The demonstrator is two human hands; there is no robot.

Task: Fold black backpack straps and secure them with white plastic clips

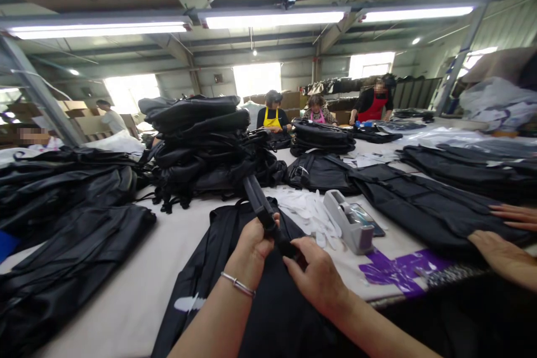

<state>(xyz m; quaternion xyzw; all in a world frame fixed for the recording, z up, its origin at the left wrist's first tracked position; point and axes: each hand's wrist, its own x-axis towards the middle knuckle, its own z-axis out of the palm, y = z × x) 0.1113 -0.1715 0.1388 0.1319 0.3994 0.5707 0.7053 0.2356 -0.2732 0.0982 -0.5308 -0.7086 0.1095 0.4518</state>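
Observation:
A black backpack [201, 268] lies on the table in front of me, with a white tag [188, 304] on its left side. From its top a black strap [259, 201] is pulled up towards me. My left hand [254, 243], with a silver bangle at the wrist, is closed round the strap's middle. Fingers of my right hand [314, 274] pinch the strap's lower end, where a dark part, perhaps a buckle, is partly covered. Just beyond the bag lies a heap of white tags [308, 210], and right of it stands a grey tape dispenser [348, 221].
A tall stack of black bags [197, 140] stands behind, with more bags [62, 268] at left. At right, a co-worker's hands [499, 251] rest on another black bag [428, 201]. Purple tape [403, 271] marks the table edge. Several people work farther back.

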